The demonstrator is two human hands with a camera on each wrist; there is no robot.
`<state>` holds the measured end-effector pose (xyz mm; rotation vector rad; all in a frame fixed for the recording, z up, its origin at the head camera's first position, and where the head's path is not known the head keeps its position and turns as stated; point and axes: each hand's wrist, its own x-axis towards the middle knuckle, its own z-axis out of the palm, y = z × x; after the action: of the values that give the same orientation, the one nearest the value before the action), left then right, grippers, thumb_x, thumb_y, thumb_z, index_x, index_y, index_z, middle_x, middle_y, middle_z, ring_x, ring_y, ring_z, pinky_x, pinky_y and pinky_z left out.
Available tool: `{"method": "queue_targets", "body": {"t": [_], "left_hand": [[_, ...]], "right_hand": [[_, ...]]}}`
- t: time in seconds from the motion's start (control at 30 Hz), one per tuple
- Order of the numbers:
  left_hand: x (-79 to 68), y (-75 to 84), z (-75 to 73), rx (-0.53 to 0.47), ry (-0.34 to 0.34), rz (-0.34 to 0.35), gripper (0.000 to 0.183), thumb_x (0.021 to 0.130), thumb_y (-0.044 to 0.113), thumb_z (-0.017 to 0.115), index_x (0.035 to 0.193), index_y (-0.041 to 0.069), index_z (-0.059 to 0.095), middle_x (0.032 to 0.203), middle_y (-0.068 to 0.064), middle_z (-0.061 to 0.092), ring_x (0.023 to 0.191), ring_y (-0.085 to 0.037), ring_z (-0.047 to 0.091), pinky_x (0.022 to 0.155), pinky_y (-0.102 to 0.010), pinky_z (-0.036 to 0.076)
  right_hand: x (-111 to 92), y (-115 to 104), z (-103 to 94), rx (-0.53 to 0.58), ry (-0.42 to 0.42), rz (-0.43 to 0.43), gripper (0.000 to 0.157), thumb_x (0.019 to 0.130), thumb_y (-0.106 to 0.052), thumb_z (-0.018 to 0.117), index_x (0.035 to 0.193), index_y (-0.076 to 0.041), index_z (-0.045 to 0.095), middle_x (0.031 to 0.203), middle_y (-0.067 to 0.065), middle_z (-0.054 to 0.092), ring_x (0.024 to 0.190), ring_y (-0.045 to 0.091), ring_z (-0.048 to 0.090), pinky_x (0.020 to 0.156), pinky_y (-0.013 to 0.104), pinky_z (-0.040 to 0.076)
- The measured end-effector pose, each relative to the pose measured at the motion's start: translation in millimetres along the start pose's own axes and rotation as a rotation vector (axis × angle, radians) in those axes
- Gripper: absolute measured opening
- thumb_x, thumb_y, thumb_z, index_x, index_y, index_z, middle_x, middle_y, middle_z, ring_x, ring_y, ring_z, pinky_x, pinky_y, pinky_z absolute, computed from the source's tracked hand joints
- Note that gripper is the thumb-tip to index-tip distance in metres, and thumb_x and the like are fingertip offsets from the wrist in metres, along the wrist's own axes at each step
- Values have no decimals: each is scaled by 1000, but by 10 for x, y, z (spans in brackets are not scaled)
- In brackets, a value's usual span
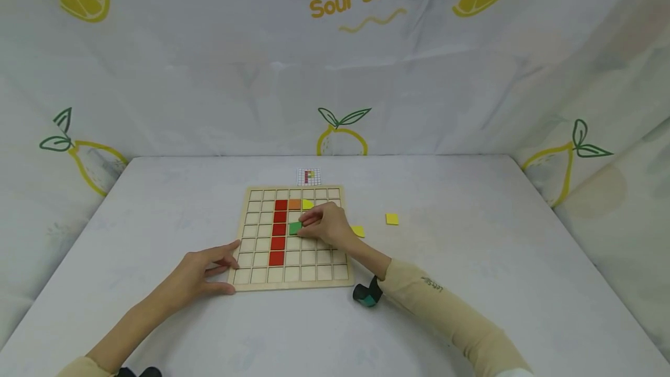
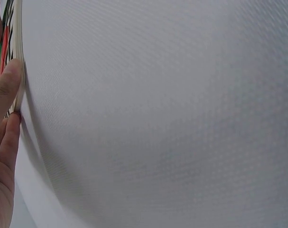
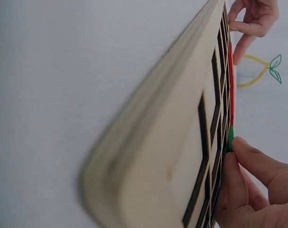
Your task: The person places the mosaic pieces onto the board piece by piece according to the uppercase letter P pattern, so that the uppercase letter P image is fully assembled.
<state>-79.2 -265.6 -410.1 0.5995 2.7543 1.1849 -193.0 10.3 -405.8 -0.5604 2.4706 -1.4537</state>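
A wooden grid board (image 1: 293, 286) lies on the table, with a column of several red tiles (image 1: 278, 230) in its squares. Right of the column's top are an orange tile (image 1: 295, 204) and a yellow tile (image 1: 307, 204). My right hand (image 1: 330, 226) pinches a green tile (image 1: 295, 228) between thumb and fingertips, right over the square beside the middle red tile. My left hand (image 1: 201, 272) rests against the board's left side, thumb by the near corner and fingertips at the edge. In the right wrist view the green tile (image 3: 230, 138) sits close against the board's face.
A small pattern card (image 1: 309, 177) lies behind the board. Two loose yellow tiles are on the table to the right: one (image 1: 358, 231) beside the board's edge, partly behind the right wrist, and another (image 1: 392, 219) farther out. A printed curtain (image 1: 235, 74) hangs behind the table.
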Motion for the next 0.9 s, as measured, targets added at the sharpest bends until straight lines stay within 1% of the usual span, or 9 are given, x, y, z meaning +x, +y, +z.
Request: {"method": "queue_targets", "body": {"t": [0.17, 0.3, 0.4, 0.53, 0.73, 0.9], "left_hand": [[2, 6, 2, 4, -6, -17, 35, 67, 14, 85, 94, 12, 64, 138, -24, 49, 121, -40, 52, 86, -27, 55], [-4, 8, 1, -6, -3, -14, 35, 67, 14, 85, 94, 11, 64, 138, -25, 49, 121, -40, 52, 86, -27, 54], [-8, 19, -2, -11, 1, -6, 34, 67, 13, 85, 94, 11, 64, 137, -25, 49, 121, -40, 52, 86, -27, 54], [-6, 29, -11, -10, -2, -17, 35, 67, 13, 85, 94, 11, 64, 138, -25, 49, 122, -41, 51, 87, -28, 54], [4, 20, -5, 3, -3, -20, 35, 67, 13, 85, 95, 11, 65, 138, -25, 48, 121, -40, 52, 87, -27, 54], [11, 17, 1, 14, -6, -24, 35, 66, 12, 85, 95, 11, 65, 138, -25, 48, 120, -40, 52, 86, -27, 54]], "right_hand": [[-10, 1, 2, 3, -2, 19, 21, 74, -3, 82, 91, 2, 72, 80, 10, 71, 70, 15, 68, 67, 20, 57], [5, 8, 12, 8, -3, 30, 20, 74, -3, 82, 91, 2, 72, 79, 9, 71, 69, 13, 68, 68, 20, 57], [8, 2, 15, 10, -4, 25, 19, 74, -2, 81, 91, 2, 72, 79, 9, 71, 69, 14, 68, 67, 20, 57], [11, -6, 12, 5, -14, 16, 18, 75, -2, 81, 91, 3, 72, 79, 9, 71, 71, 14, 68, 68, 20, 56], [30, -3, 4, 17, -15, 43, 17, 75, -3, 81, 89, 1, 72, 77, 8, 72, 70, 13, 68, 71, 20, 55], [25, 3, -8, 23, -22, 37, 17, 74, -2, 81, 89, 1, 72, 77, 8, 72, 68, 12, 68, 70, 20, 55]]}}
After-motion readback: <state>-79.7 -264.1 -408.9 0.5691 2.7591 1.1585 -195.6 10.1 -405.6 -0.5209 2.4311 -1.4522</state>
